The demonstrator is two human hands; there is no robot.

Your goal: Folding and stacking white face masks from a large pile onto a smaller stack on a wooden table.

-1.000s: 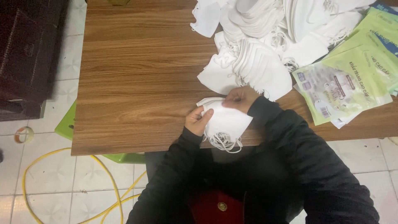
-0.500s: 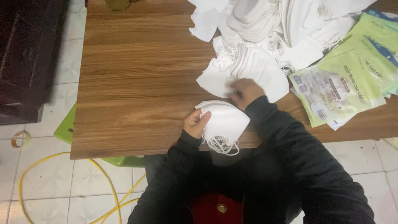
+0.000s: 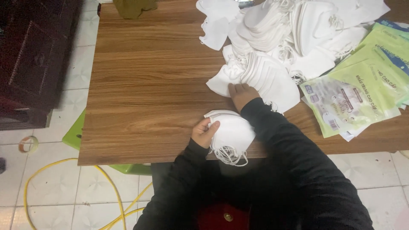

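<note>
My left hand grips a small stack of white folded face masks at the near edge of the wooden table; their ear loops hang over the edge. My right hand lies flat, fingers together, on the near edge of a fanned row of white masks just beyond the stack. It holds nothing that I can see. Both arms wear black sleeves.
A big heap of white masks fills the table's far right. Green and clear plastic packets lie at the right. An olive object sits at the far edge. A yellow cable, a tape roll and dark furniture are at the left.
My right hand has left the held stack and reached forward onto the fanned masks. The left hand keeps the stack in place.
</note>
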